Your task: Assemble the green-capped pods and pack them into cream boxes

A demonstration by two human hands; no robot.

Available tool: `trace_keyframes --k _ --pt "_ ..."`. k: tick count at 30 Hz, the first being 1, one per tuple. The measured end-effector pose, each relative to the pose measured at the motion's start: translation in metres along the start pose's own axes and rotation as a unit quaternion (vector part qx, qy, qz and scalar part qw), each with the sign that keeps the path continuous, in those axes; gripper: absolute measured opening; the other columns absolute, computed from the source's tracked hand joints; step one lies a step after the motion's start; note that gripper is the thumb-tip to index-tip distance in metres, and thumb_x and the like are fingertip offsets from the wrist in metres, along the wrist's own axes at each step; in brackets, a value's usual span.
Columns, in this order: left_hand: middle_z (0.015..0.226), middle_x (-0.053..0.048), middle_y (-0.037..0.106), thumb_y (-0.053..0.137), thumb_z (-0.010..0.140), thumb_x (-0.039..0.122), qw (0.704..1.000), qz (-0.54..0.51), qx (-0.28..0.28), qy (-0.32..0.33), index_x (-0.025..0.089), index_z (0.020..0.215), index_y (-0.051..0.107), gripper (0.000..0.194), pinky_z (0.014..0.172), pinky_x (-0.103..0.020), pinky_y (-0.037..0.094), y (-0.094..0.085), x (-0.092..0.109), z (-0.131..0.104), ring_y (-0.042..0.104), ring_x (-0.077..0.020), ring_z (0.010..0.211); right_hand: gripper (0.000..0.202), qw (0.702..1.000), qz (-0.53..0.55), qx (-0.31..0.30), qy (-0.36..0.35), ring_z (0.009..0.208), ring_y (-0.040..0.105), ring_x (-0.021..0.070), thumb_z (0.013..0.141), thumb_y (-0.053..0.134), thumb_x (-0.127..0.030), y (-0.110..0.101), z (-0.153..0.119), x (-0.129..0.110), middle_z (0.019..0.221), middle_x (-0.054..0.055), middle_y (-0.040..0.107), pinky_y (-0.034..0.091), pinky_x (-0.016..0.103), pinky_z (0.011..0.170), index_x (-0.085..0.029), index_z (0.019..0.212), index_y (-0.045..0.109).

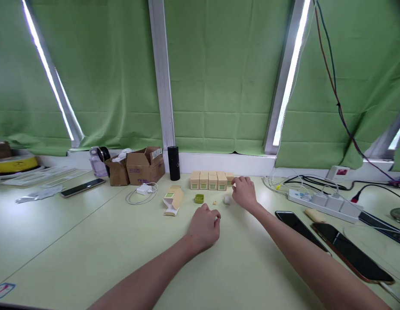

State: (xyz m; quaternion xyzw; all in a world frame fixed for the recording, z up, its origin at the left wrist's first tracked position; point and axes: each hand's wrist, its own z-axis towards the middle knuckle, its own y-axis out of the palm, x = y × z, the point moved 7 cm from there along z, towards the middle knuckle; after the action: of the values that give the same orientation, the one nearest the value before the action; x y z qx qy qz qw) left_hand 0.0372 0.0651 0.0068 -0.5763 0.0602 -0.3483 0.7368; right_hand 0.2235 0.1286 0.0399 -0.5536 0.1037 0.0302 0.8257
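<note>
My right hand (244, 192) reaches to the right end of a row of small tan cardboard boxes (204, 181). Its curled fingers are on the last box (230, 178), which sits a little apart in angle from the others. My left hand (204, 228) hovers over or rests on the table, fingers curled in, with nothing showing in it; its palm side is hidden. Just beyond it are a small green square tray (199, 198), a tiny yellow piece (214, 203) and a small white cylinder (227, 199). An opened tan carton (173, 200) lies on its side to the left.
A white cable with charger (144, 189), brown cartons (145, 165) and a black cylinder (173, 163) stand at the back left. A phone (83, 187) lies farther left. On the right are a power strip (325, 205), cables and phones (351, 252).
</note>
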Motion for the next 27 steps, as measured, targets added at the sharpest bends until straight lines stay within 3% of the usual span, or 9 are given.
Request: trace_keyframes --k 2,4,9,13,16,23,27 --pt "0.09 -0.012 0.069 0.052 0.092 0.018 1.0 0.006 0.002 0.0 0.02 0.101 0.079 0.028 0.084 -0.038 0.047 0.001 -0.002 0.002 0.063 -0.0276 0.095 0.026 0.999 0.015 -0.023 -0.024 0.112 0.06 0.0256 0.099 0.044 -0.019 -0.002 -0.026 -0.011 0.125 0.013 0.067 0.041 0.035 0.084 -0.021 0.119 0.06" --pt "0.089 -0.012 0.069 0.053 0.092 0.018 1.0 0.01 0.011 0.0 0.019 0.101 0.079 0.027 0.084 -0.039 0.047 0.001 -0.006 0.005 0.062 -0.0289 0.098 0.021 0.997 0.024 -0.059 -0.042 0.093 0.066 0.0226 0.098 0.046 -0.021 0.002 -0.052 -0.021 0.112 0.009 0.072 0.038 0.031 0.07 -0.023 0.113 0.06" --pt "0.095 -0.013 0.073 0.052 0.091 0.012 0.997 0.02 0.068 -0.004 0.018 0.103 0.075 0.026 0.09 -0.041 0.045 -0.013 -0.022 0.016 0.053 -0.0321 0.114 0.009 0.991 0.026 -0.115 -0.064 0.079 0.07 0.0235 0.093 0.056 -0.024 0.017 -0.097 -0.039 0.094 0.007 0.076 0.032 0.029 0.062 -0.023 0.1 0.061" --pt "0.12 -0.012 0.072 0.052 0.089 0.01 0.993 0.033 0.094 -0.066 0.018 0.115 0.067 0.031 0.099 -0.045 0.04 -0.027 -0.047 0.027 0.045 -0.0343 0.127 0.008 0.99 0.027 -0.118 -0.072 0.081 0.072 0.0245 0.095 0.054 -0.024 0.025 -0.106 -0.046 0.096 0.008 0.077 0.03 0.03 0.061 -0.022 0.099 0.061" --pt "0.138 -0.012 0.064 0.055 0.089 0.013 0.99 0.041 0.056 -0.121 0.019 0.133 0.058 0.045 0.106 -0.045 0.036 -0.028 -0.067 0.036 0.039 -0.0344 0.136 0.01 0.99 0.025 -0.113 -0.084 0.084 0.072 0.0245 0.096 0.051 -0.023 0.026 -0.108 -0.047 0.099 0.008 0.077 0.029 0.03 0.061 -0.022 0.101 0.061" --pt "0.143 -0.016 0.057 0.062 0.082 0.015 0.99 0.06 -0.008 -0.128 0.02 0.138 0.055 0.057 0.109 -0.046 0.036 -0.018 -0.089 0.061 0.037 -0.0372 0.14 0.013 0.989 0.014 -0.095 -0.116 0.083 0.072 0.0241 0.098 0.048 -0.022 0.027 -0.113 -0.049 0.1 0.008 0.077 0.029 0.031 0.061 -0.021 0.105 0.059" --pt "0.137 -0.018 0.06 0.067 0.077 0.016 0.989 0.069 -0.047 -0.121 0.019 0.128 0.062 0.052 0.105 -0.051 0.038 -0.009 -0.094 0.071 0.042 -0.0409 0.135 0.016 0.988 0.019 -0.096 -0.115 0.086 0.072 0.0245 0.098 0.048 -0.023 0.028 -0.113 -0.047 0.102 0.008 0.077 0.031 0.031 0.063 -0.022 0.109 0.059"
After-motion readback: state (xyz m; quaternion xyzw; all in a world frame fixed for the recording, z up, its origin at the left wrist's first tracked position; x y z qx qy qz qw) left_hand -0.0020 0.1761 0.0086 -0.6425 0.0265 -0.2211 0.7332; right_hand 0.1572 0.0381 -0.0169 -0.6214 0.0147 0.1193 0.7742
